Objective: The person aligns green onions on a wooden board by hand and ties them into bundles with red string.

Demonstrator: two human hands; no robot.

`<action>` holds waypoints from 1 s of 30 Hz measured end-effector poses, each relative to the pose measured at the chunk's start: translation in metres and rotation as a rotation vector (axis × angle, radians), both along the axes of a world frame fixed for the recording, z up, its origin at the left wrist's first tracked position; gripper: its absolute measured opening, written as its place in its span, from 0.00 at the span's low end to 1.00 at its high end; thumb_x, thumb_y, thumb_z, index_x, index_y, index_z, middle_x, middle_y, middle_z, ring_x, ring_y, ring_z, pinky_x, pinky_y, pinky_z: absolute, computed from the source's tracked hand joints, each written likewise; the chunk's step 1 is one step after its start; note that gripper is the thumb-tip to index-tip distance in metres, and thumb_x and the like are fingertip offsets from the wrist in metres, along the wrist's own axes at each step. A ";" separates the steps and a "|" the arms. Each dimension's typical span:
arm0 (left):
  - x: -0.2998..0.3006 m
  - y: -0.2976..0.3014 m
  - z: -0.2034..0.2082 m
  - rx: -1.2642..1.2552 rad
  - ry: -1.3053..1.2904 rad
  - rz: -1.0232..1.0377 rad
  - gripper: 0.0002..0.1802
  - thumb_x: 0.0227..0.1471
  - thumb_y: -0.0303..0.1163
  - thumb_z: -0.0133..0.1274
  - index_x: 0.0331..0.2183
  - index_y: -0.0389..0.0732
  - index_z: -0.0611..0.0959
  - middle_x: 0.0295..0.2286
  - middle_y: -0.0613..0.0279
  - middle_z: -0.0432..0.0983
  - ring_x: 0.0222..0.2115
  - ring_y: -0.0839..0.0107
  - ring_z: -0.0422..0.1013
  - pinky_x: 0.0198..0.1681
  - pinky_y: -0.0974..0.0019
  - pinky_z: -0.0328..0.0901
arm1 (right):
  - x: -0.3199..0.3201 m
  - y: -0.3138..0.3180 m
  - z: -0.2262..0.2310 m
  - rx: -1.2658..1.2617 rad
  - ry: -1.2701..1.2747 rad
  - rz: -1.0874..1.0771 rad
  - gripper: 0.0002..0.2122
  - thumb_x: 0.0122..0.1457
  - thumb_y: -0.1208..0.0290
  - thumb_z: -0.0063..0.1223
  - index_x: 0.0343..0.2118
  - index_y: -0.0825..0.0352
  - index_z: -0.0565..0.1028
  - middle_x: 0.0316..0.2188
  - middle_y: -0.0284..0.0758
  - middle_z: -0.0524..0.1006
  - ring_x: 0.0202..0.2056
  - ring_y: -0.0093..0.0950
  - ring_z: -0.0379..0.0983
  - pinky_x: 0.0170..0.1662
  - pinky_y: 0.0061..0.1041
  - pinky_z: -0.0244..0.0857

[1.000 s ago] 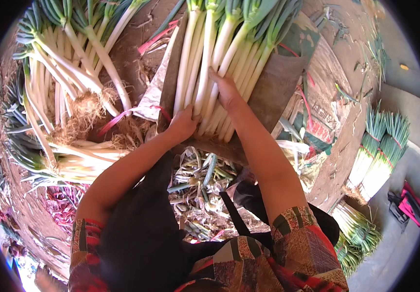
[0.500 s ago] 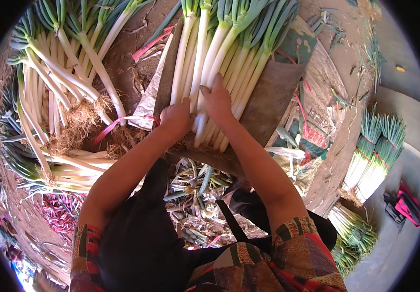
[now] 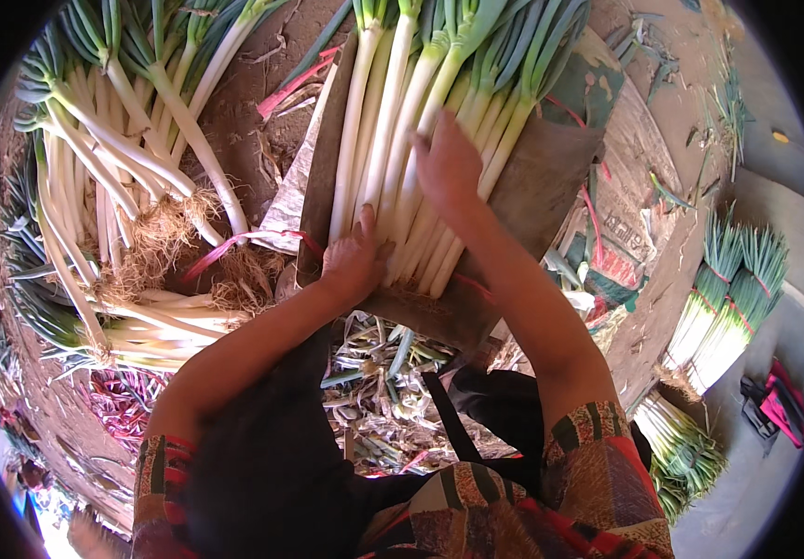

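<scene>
the white-stemmed onions [image 3: 393, 130] lay on a brown sheet [image 3: 551, 168], the left hand [image 3: 354, 261] at their lower ends with thumb and finger apart, the right hand [image 3: 449, 172] higher with curled fingers; whether either clamped a stalk could not be told. light, even pressure from both sides seemed best, keeping stems parallel and root ends level.

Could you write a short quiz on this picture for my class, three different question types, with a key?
1. Multiple choice: which hand is nearer the lower ends of the middle green onions?
A) left hand
B) right hand
C) both equally

2. True or false: the two bundles side by side at far right have bands around them.

3. Fill in: the loose green onions at upper left end in tangled brown ____.

Key: 1. A; 2. true; 3. roots.
</scene>
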State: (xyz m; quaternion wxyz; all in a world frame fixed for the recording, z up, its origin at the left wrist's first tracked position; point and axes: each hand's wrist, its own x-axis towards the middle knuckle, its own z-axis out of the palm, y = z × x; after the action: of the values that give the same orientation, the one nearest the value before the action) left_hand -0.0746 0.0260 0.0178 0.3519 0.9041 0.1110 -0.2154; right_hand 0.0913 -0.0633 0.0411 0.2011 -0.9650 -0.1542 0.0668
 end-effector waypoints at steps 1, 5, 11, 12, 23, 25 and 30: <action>0.003 -0.001 0.002 -0.010 0.007 -0.003 0.39 0.51 0.41 0.49 0.55 0.32 0.50 0.27 0.37 0.73 0.24 0.40 0.70 0.29 0.44 0.64 | 0.014 0.004 -0.010 0.141 -0.317 0.041 0.17 0.52 0.63 0.53 0.41 0.69 0.67 0.31 0.46 0.72 0.34 0.42 0.70 0.36 0.39 0.64; -0.001 -0.004 -0.001 0.010 -0.039 -0.030 0.37 0.52 0.40 0.46 0.55 0.31 0.50 0.28 0.39 0.73 0.24 0.42 0.71 0.29 0.46 0.65 | 0.040 0.047 -0.016 0.058 -0.460 0.339 0.13 0.48 0.68 0.53 0.38 0.64 0.70 0.36 0.36 0.68 0.39 0.37 0.64 0.41 0.37 0.59; 0.000 -0.002 -0.009 -0.041 0.086 -0.210 0.38 0.47 0.31 0.48 0.55 0.25 0.50 0.30 0.40 0.72 0.26 0.49 0.73 0.29 0.51 0.66 | 0.040 0.019 -0.082 0.038 -0.454 0.365 0.12 0.49 0.74 0.46 0.39 0.64 0.72 0.44 0.38 0.69 0.43 0.37 0.66 0.45 0.37 0.59; 0.001 0.001 0.002 -0.072 0.067 -0.162 0.35 0.47 0.30 0.47 0.54 0.28 0.53 0.30 0.42 0.72 0.26 0.49 0.72 0.29 0.51 0.66 | 0.036 0.021 -0.068 0.002 -0.485 0.321 0.15 0.51 0.72 0.47 0.44 0.61 0.71 0.50 0.35 0.66 0.47 0.35 0.64 0.49 0.35 0.58; -0.068 0.195 0.131 0.176 -0.737 0.713 0.21 0.40 0.15 0.55 0.39 0.41 0.75 0.31 0.63 0.75 0.25 0.77 0.72 0.24 0.75 0.69 | 0.031 0.040 -0.018 0.031 -0.336 0.274 0.14 0.47 0.74 0.54 0.39 0.61 0.71 0.46 0.33 0.68 0.47 0.37 0.62 0.47 0.40 0.57; -0.114 0.260 0.155 0.623 -0.734 0.761 0.23 0.39 0.18 0.58 0.41 0.41 0.72 0.32 0.63 0.72 0.27 0.74 0.70 0.25 0.75 0.68 | 0.011 0.065 0.009 0.130 -0.322 0.247 0.13 0.46 0.77 0.54 0.38 0.62 0.71 0.38 0.35 0.70 0.41 0.39 0.65 0.42 0.40 0.60; -0.144 0.356 0.152 -0.106 0.024 1.346 0.41 0.35 0.54 0.64 0.41 0.32 0.68 0.34 0.54 0.67 0.36 0.60 0.65 0.34 0.53 0.65 | -0.063 0.159 0.015 0.774 0.030 0.467 0.10 0.49 0.85 0.52 0.34 0.65 0.73 0.29 0.33 0.75 0.32 0.23 0.72 0.35 0.22 0.71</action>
State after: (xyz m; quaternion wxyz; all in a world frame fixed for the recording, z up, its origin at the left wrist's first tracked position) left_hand -0.2183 0.3821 0.1696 0.4521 0.6169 0.6433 0.0355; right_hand 0.0283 0.0961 0.0564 0.5290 -0.7570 -0.3785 0.0616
